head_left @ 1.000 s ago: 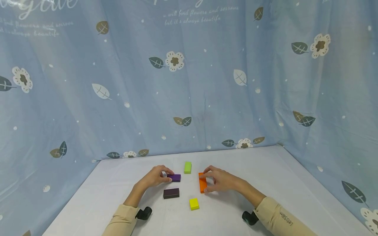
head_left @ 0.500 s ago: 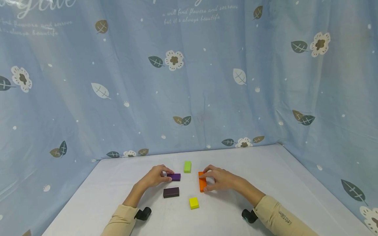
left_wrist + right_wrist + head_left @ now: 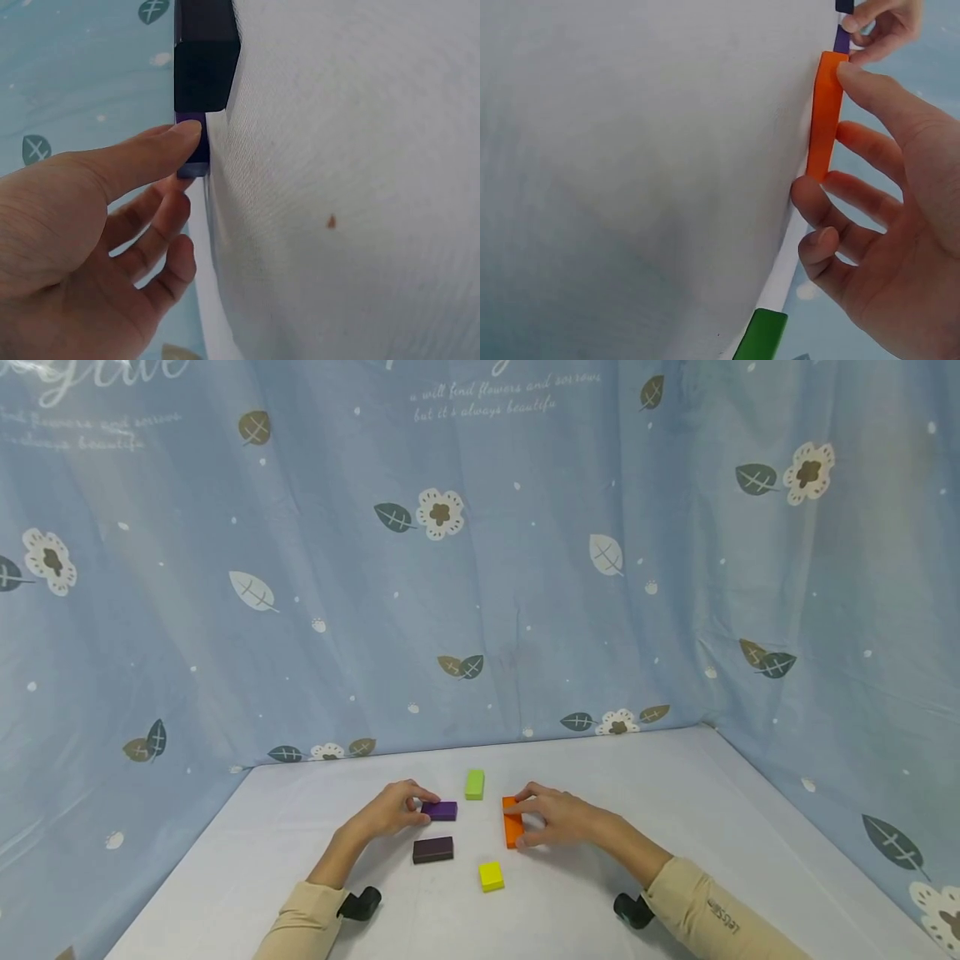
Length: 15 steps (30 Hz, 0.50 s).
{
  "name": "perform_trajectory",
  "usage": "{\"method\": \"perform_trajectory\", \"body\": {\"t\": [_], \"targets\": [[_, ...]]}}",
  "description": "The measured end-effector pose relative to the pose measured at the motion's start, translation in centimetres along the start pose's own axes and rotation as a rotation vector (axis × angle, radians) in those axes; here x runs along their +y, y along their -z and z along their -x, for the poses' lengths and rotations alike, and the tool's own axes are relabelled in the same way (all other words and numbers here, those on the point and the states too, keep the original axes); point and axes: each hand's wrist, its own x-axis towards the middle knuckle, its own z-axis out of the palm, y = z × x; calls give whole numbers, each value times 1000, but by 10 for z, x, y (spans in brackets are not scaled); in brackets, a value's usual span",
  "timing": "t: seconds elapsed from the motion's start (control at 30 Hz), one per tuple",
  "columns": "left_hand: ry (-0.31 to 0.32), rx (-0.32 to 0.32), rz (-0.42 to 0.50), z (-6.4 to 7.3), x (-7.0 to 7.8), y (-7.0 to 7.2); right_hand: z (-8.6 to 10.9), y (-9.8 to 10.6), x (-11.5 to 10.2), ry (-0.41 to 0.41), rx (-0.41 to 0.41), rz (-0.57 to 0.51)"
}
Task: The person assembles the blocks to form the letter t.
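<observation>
My left hand (image 3: 392,811) pinches the left end of a small purple block (image 3: 445,811) lying on the white table. Close up in the left wrist view, its thumb lies on the purple block (image 3: 199,152), partly hidden behind a dark block (image 3: 206,67). On the other side, my right hand (image 3: 561,817) holds a longer orange block (image 3: 512,828) between thumb and fingers. The right wrist view has the thumb at one end of the orange block (image 3: 826,112) and fingertips toward the other end. A gap of bare cloth separates the purple and orange blocks.
A dark brown block (image 3: 432,850) lies in front of the purple one. Nearer the front is a yellow block (image 3: 491,877), and a light green block (image 3: 475,784) lies farther back. A blue patterned curtain (image 3: 337,610) hangs behind the white-covered table (image 3: 615,768).
</observation>
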Motion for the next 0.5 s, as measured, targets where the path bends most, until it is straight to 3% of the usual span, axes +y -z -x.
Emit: {"method": "perform_trajectory", "body": {"t": [0.5], "targets": [[-31,-7,-5,-4,-6,-3,3,1,0,4,-22,-11]]}}
